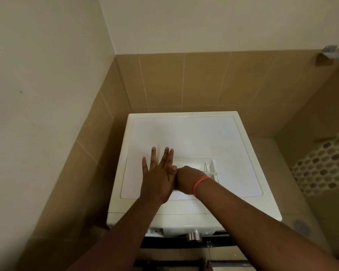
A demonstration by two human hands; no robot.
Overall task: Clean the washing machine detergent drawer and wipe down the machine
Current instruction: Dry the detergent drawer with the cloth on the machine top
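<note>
1. The detergent drawer lies removed on top of the washing machine, white on white, so its edges are hard to trace. It sits toward six o'clock on the lid, just beyond the hands.
2. The left hand is flat, fingers straight and spread, pointing to twelve o'clock against the drawer's end at nine o'clock.
3. The right hand has its wrist bent down, its fingers hidden behind the knuckles (I cannot tell whether they grip the drawer or a cloth). An orange wristband circles the wrist.
4. Below, at six o'clock, the open drawer slot and a metal knob show on the front panel.
5. Risk, as I judge it: the smooth lid gives little friction, so a hard push could skid the drawer toward twelve o'clock, off the back edge and behind the machine.
6. Residue or water could also smear onto the lid, adding wiping.
</note>
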